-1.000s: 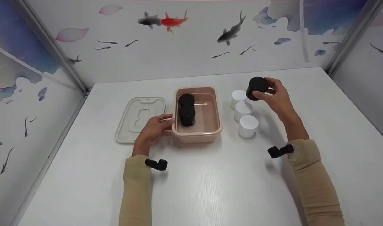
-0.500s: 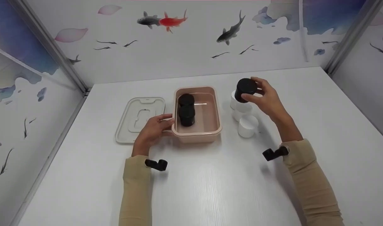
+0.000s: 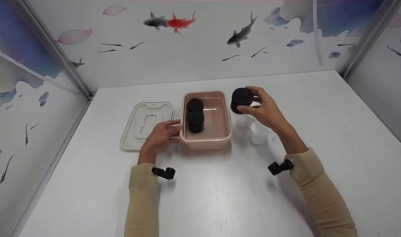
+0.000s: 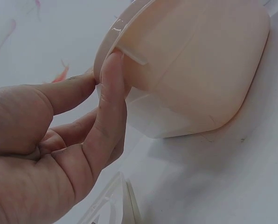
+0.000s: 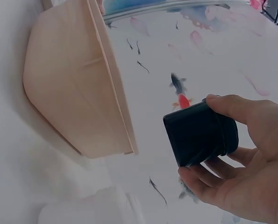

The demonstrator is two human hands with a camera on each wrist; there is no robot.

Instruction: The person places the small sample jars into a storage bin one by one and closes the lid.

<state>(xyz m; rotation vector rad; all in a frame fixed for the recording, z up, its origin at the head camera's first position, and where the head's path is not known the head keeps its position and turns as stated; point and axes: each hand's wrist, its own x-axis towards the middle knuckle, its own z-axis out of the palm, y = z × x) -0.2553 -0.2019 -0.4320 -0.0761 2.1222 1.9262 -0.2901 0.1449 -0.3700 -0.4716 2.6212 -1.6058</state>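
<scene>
A pink plastic box (image 3: 207, 144) stands open on the table with two black jars (image 3: 196, 121) along its left side. My left hand (image 3: 161, 136) pinches the box's left rim; in the left wrist view the thumb and fingers (image 4: 112, 93) close on that rim from both sides. A third black jar (image 3: 242, 99) is in my right hand (image 3: 266, 110), held above the table just right of the box. The right wrist view shows this lidded jar (image 5: 197, 133) between thumb and fingers, apart from the box wall (image 5: 73, 88).
White jars (image 3: 259, 133) stand right of the box, partly hidden under my right hand. A pale lid (image 3: 147, 123) lies flat left of the box, beside my left wrist. Walls printed with fish (image 3: 241, 34) border the table at the back and sides.
My right hand has carried the black jar leftward, from beyond the white jars to near the box's right rim. The left hand and box have stayed put.
</scene>
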